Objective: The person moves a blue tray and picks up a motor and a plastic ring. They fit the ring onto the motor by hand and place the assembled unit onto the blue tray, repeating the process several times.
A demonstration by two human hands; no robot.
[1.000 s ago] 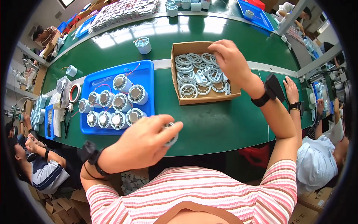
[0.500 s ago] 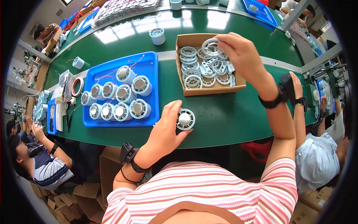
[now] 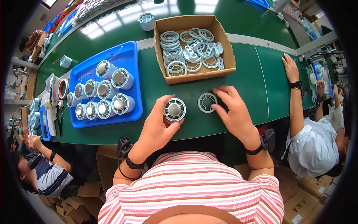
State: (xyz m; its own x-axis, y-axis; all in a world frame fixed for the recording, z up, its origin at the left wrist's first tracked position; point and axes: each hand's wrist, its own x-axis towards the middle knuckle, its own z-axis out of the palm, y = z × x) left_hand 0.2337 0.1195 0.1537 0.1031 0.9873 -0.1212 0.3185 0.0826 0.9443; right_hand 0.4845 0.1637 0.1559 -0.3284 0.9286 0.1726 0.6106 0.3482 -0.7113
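My left hand (image 3: 156, 120) is wrapped round a pale blue cylindrical housing (image 3: 174, 108), whose slotted top with a silver metal disc in the middle faces up. Just to its right, a flat pale blue spoked ring (image 3: 207, 103) shows the green table through its open centre. Thumb and fingers of my right hand (image 3: 235, 110) pinch the ring's right edge. Beyond both hands, an open cardboard box (image 3: 201, 79) holds several similar rings (image 3: 176, 68) and small pale brackets (image 3: 191, 53).
On the left, a blue tray (image 3: 138, 108) carries several like housings (image 3: 120, 103) with red wires. Single housings stand farther back (image 3: 146, 21) and far left (image 3: 65, 61). A tape roll (image 3: 63, 89) lies beside the tray. A co-worker's hand (image 3: 291, 68) rests on the table at right.
My right hand has come down from above the box toward me, bringing a ring beside the housing. My left hand now grips the housing. The view has shifted, too.
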